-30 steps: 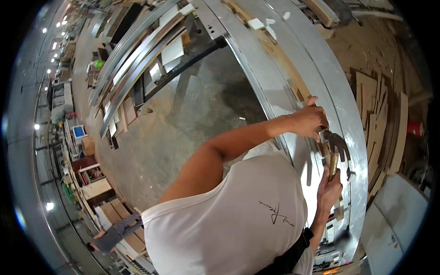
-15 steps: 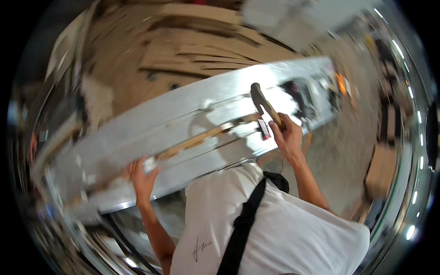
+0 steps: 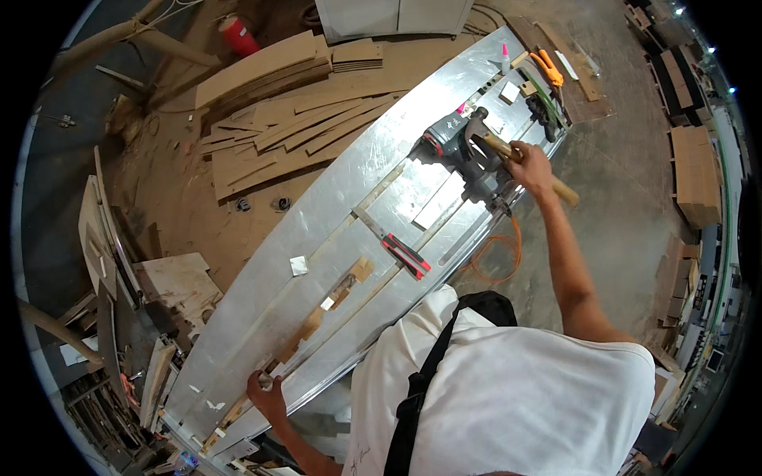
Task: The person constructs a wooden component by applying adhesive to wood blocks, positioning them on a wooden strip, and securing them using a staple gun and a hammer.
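Observation:
My right hand (image 3: 530,168) is wrapped round the wooden handle of a hammer (image 3: 498,146), held above the far right part of a long metal table (image 3: 317,230). Under and beside the hammer lies a dark power tool (image 3: 452,143) with a cable. Low on the left, my left hand (image 3: 268,399) rests on the table with thumb and forefinger curled together beside a thin wooden strip (image 3: 305,333); what they pinch is too small to make out. A red and black utility knife (image 3: 406,255) lies between my hands. A small white block (image 3: 298,266) sits farther back.
At the table's far end are an orange-handled tool (image 3: 548,70) and a bottle with a pink tip (image 3: 506,59). Cut boards (image 3: 270,147) are piled on the floor behind, near a red cylinder (image 3: 238,36). An orange cable (image 3: 508,254) loops beside the table; brown boxes (image 3: 694,174) stand right.
My view has turned and steadied, so the table slants more steeply. The hammer has moved over the power tool, still in my right hand. My left hand's spread fingers have curled in.

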Tool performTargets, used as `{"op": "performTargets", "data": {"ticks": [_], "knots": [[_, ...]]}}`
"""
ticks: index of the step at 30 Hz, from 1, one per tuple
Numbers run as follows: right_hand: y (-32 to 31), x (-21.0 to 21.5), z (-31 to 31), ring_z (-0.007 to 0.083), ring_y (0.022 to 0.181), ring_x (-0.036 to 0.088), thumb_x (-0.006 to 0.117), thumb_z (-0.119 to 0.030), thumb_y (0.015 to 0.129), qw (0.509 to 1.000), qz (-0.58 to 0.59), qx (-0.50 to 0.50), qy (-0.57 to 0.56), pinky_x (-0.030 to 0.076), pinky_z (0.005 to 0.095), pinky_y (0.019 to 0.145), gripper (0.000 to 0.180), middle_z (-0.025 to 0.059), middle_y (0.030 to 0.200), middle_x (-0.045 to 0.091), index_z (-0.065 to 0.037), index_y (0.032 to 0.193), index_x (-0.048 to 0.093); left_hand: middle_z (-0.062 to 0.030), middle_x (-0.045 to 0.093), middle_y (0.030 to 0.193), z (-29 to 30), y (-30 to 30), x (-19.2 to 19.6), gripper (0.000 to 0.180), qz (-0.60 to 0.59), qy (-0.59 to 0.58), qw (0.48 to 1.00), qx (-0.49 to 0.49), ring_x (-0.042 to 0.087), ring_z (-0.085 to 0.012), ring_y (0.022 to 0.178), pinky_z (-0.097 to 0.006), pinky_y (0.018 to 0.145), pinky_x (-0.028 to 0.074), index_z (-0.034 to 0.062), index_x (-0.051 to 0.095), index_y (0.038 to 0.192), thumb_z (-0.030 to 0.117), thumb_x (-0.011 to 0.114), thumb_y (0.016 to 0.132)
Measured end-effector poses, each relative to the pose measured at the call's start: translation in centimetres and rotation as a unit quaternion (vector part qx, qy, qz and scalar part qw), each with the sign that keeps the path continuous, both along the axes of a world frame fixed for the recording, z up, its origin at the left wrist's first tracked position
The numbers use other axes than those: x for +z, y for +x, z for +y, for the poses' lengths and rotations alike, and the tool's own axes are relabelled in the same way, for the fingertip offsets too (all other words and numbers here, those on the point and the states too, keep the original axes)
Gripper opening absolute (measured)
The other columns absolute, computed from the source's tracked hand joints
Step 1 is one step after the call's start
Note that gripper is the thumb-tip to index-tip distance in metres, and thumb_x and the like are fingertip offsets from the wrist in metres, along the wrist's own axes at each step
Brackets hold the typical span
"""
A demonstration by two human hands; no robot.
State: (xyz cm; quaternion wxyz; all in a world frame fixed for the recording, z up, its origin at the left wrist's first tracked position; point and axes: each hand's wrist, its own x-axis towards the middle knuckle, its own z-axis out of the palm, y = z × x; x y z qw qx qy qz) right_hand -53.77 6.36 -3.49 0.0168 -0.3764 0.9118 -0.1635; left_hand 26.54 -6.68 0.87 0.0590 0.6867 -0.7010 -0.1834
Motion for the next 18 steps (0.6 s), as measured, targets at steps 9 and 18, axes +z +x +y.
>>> {"op": "performTargets", "data": {"ticks": [9,18], "knots": [[-19.9,-3.1,-5.5,0.0330,0.095,0.074,0.073,-0.038,0.090,0.986,-0.126,-0.042,-0.096,0.056,0.0408,0.085,0.046,0.0205,0.101,0.075,0.000,0.116,0.075,-0.0179,0.066,0.113,-0.1,-2.9,-2.1,0.048,-0.032,-0.026,0.999,-0.027,0.061,-0.0400,0.106,-0.047,0.093,0.047,0.0018,0.064,0.116,0.007,0.086,0.073],[-40.4,-16.4,-18.0,0.0294,0.087,0.073,0.064,-0.038,0.093,0.883,0.270,0.201,0.326,0.056,0.0484,0.077,0.026,0.0068,0.100,0.077,-0.018,0.107,0.073,-0.0200,0.064,0.128,1.6,-1.4,-2.1,0.055,-0.084,-0.042,0.995,-0.028,0.056,-0.0421,0.122,-0.049,0.107,0.044,0.0035,0.065,0.123,0.007,0.084,0.072]]}}
